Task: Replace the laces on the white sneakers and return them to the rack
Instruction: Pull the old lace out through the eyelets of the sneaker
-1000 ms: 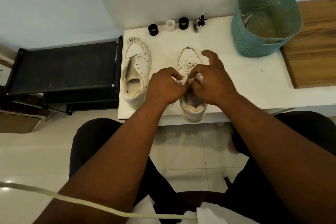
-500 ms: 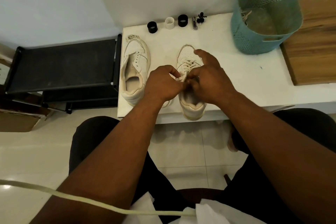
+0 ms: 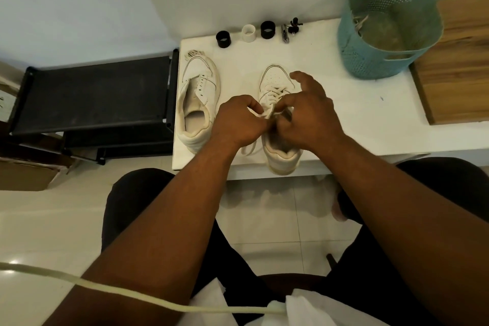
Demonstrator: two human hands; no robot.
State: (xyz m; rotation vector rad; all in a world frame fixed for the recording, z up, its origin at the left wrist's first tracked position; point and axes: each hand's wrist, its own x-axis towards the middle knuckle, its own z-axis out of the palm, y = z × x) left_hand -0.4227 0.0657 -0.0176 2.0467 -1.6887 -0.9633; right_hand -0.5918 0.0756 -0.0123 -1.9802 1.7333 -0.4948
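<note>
My left hand [image 3: 239, 120] pinches a white lace [image 3: 260, 114]; my right hand [image 3: 308, 114] pinches lace too, index finger lifted. Both work over the laced sneaker [image 3: 277, 79] at the white table's [image 3: 344, 119] front edge. Unlaced sneaker [image 3: 197, 98] sits just left. Black rack [image 3: 95, 95] beside the table; teal basket [image 3: 381, 61] far right.
</note>
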